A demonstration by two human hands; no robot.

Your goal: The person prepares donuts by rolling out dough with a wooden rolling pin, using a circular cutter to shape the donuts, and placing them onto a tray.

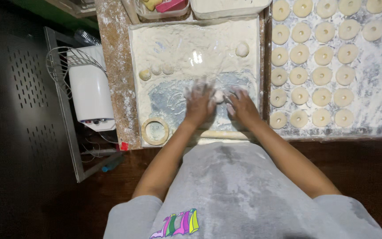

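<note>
A small dough ball (pixel 218 96) lies on the floured metal tray (pixel 155 40) between my two hands. My left hand (pixel 198 104) is flour-covered and blurred, its fingers against the ball's left side. From the right, the fingertips of my right hand (pixel 240 105) press on the ball. Three small dough balls (pixel 156 71) sit in a row at the tray's left. A larger dough ball (pixel 242 49) rests at the upper right. Near the tray's front left corner lies a round ring cutter (pixel 155 131).
A floured board (pixel 376 88) on the right holds several rows of ring-shaped dough pieces (pixel 322 75). A rolling pin (pixel 222 134) lies along the tray's front edge. A white appliance (pixel 90 90) with a wire guard stands at the left. Containers (pixel 226 6) sit behind the tray.
</note>
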